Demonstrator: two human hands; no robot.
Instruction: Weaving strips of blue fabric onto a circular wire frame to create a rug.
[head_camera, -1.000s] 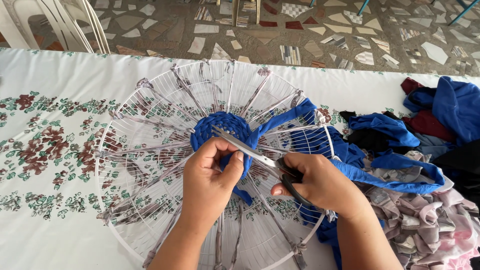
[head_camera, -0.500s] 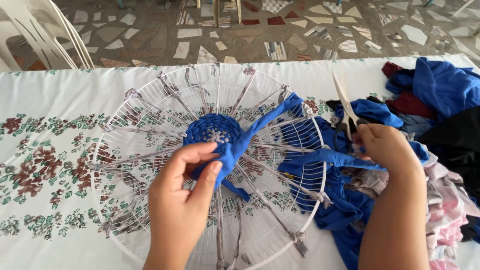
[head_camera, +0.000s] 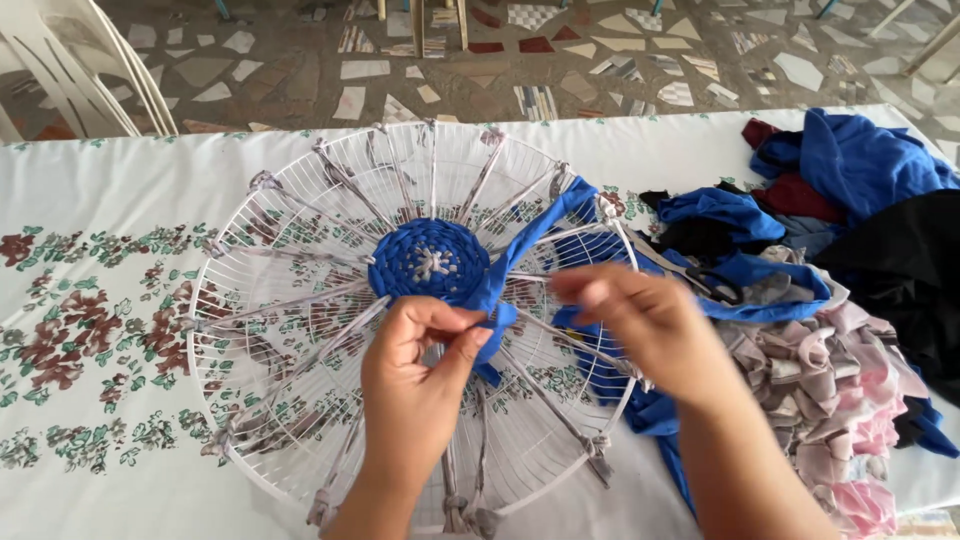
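Observation:
A round white wire fan guard (head_camera: 300, 200) lies on the table, strung with grey fabric spokes. A blue woven disc (head_camera: 430, 262) fills its centre. A blue fabric strip (head_camera: 535, 235) runs from the disc to the guard's right rim. My left hand (head_camera: 420, 370) pinches the strip's end just below the disc. My right hand (head_camera: 640, 325) hovers to the right of it over the guard, blurred, fingers slightly apart and holding nothing. Scissors (head_camera: 695, 275) lie on the blue cloth behind my right hand.
A heap of blue, black, dark red and pink cloth (head_camera: 850, 300) covers the table's right side. The floral tablecloth (head_camera: 90, 330) shows on the left. A white plastic chair (head_camera: 80, 70) stands beyond the far edge, on a mosaic floor.
My right hand cut with the scissors, carried them right and set them on the cloth pile, then came back toward the centre without them. My left hand kept hold of the blue strip.

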